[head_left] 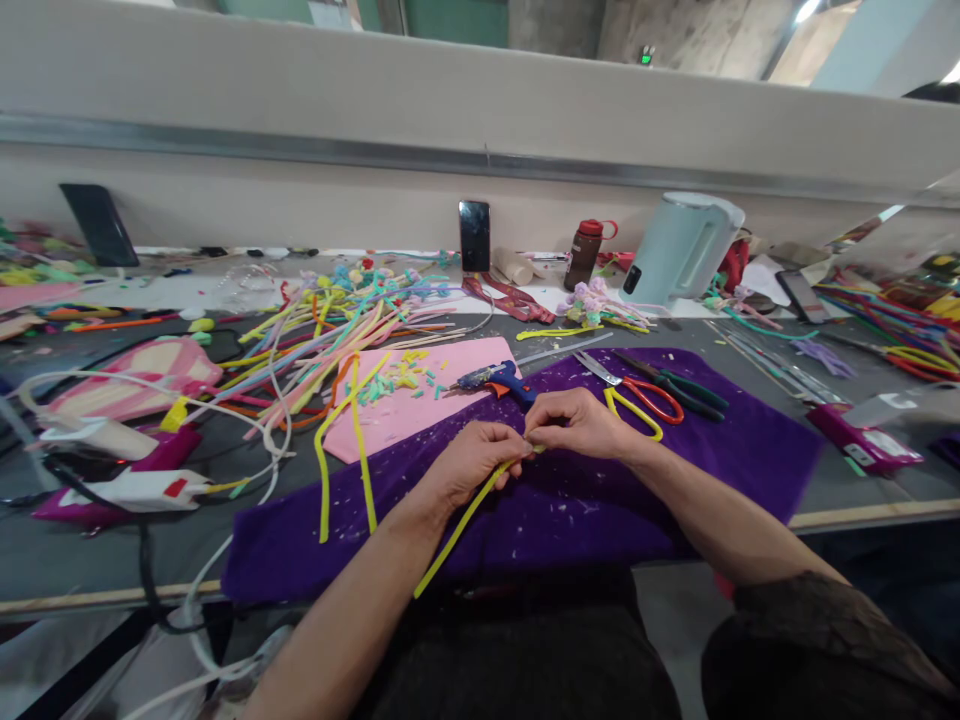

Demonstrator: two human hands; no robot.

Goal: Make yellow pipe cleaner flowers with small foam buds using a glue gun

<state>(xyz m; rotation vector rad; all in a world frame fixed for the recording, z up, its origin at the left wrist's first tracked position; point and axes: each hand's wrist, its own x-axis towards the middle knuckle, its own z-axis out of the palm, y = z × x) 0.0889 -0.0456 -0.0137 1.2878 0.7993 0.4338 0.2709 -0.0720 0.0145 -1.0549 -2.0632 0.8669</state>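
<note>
Head view: one yellow stem (pixel 469 525), fuzzy, slender and bright, held above the purple cloth (pixel 592 510), its long free end slanting down toward the near edge of the counter (pixel 757 400). Left hand (pixel 495 452), one, pinched the stem between thumb and fingers; right hand (pixel 559 425), one, pinched it just beside, the fingertips of both nearly meeting, so that the gripped end was mostly hidden. Yellow lengths (pixel 364 460), two, bare of any hand, one of them bent, lay across the pink sheet (pixel 382 430) and onto the cloth. Cut pieces (pixel 409 375), yellow and teal, many, too small and crowded for a count, were scattered on the sheet. Glue gun (pixel 514 382), one, blue, lay just beyond the hands. Scissors (pixel 600 370), one pair, had red and yellow loops; pliers (pixel 694 393), one pair, dark green in the handle, lay beside them. Coloured stems (pixel 360 330), one large heap, uncounted, stood farther back at left. Phones (pixel 474 235), three: two propped upright, one lying tilted at right. Bottle (pixel 583 258), one, brown, red lid, bore a pale marking too small to read. Kettle (pixel 679 250), one, pale blue. Magenta pack (pixel 862 440), at right, carried a white label, its print illegible.
</note>
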